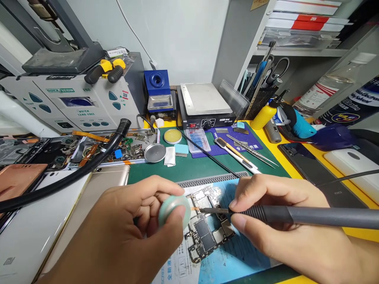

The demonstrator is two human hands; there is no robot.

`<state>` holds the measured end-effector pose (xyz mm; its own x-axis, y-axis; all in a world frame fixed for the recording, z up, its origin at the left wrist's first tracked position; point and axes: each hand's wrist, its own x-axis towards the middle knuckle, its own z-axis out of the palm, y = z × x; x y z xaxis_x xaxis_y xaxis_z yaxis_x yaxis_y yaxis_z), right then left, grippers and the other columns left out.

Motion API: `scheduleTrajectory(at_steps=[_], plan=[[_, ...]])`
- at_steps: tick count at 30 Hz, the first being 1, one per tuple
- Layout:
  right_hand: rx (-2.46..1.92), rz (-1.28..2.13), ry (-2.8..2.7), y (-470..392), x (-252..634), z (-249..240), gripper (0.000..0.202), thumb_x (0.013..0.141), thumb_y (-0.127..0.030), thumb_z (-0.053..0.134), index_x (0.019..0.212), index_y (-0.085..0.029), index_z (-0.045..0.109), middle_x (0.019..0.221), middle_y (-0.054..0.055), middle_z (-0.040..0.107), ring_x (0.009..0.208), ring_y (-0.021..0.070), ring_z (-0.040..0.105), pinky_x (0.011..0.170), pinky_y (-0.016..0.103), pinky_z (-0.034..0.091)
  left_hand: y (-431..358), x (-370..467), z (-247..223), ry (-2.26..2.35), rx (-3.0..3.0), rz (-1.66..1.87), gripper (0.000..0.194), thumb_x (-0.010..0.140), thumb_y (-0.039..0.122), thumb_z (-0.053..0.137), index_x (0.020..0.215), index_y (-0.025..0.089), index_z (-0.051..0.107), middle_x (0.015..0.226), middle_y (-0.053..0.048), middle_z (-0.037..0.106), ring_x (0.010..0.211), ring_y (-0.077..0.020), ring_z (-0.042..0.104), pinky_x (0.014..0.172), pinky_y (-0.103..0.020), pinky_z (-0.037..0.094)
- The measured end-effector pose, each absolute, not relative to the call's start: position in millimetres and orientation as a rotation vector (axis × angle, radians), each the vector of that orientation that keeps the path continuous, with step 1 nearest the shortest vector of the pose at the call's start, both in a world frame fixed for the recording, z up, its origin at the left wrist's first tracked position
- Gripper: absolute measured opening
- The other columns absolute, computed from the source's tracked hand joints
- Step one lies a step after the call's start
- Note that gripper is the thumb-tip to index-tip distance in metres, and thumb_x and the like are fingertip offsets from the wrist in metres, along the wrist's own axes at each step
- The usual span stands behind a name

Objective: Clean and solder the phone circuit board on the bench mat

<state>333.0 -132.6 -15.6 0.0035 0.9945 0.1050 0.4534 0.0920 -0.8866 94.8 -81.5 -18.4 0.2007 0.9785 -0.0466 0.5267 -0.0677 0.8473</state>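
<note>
Between thumb and fingers, my left hand (pixel 130 227) pinches a pale green spool of desoldering braid (pixel 169 206). A short copper-coloured end (pixel 194 208) of the braid sticks out to the right, over a phone circuit board (pixel 206 234). My right hand (pixel 291 197) grips a black soldering iron (pixel 266 214) like a pen, its tip pointing left and meeting the braid's end; whether it presses on the board below cannot be made out. The board lies on a blue and white printed sheet (pixel 245 258), partly hidden by both hands.
Behind stand a hot-air station (pixel 89 102), a blue iron stand (pixel 156 81) and a heating plate (pixel 204 98). An open flux tin (pixel 173 136), tweezers (pixel 251 148) and a brush (pixel 226 146) lie on the green mat. A black hose (pixel 89 173) crosses the left side above phones.
</note>
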Motion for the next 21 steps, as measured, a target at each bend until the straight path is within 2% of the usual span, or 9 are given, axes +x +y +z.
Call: scheduleTrajectory(at_steps=[9,16,21], plan=[[-1.463,0.858,-1.549,-135.6,331.8,-17.2,0.016,0.081,-0.02,0.088,0.07,-0.026,0.078,0.063,0.0,0.071,0.052,0.0141,0.061,0.047,0.023,0.051,-83.3,94.4,-14.4,1.498,1.729,0.719,0.03,0.085,0.061,0.069,0.084,0.034,0.082,0.048,0.008,0.049,0.044,-0.008,0.044,0.044,-0.019,0.032],[-1.535,0.843,-1.507,-122.3,319.9,-9.2,0.028,0.074,-0.04,0.102,0.081,-0.023,0.08,0.067,0.002,0.073,0.062,0.0205,0.07,0.054,0.028,0.058,-81.7,94.2,-12.0,1.545,1.699,0.646,0.034,0.082,0.065,0.07,0.087,0.034,0.083,0.053,0.005,0.053,0.048,-0.0111,0.044,0.046,-0.022,0.035],[-1.58,0.819,-1.494,-119.7,317.9,-7.1,0.027,0.074,-0.038,0.101,0.078,-0.023,0.079,0.066,0.002,0.073,0.061,0.0197,0.07,0.053,0.026,0.057,-77.3,95.8,-10.0,1.453,1.638,0.643,0.033,0.081,0.06,0.073,0.084,0.028,0.081,0.052,0.004,0.051,0.048,-0.0112,0.04,0.045,-0.022,0.031]])
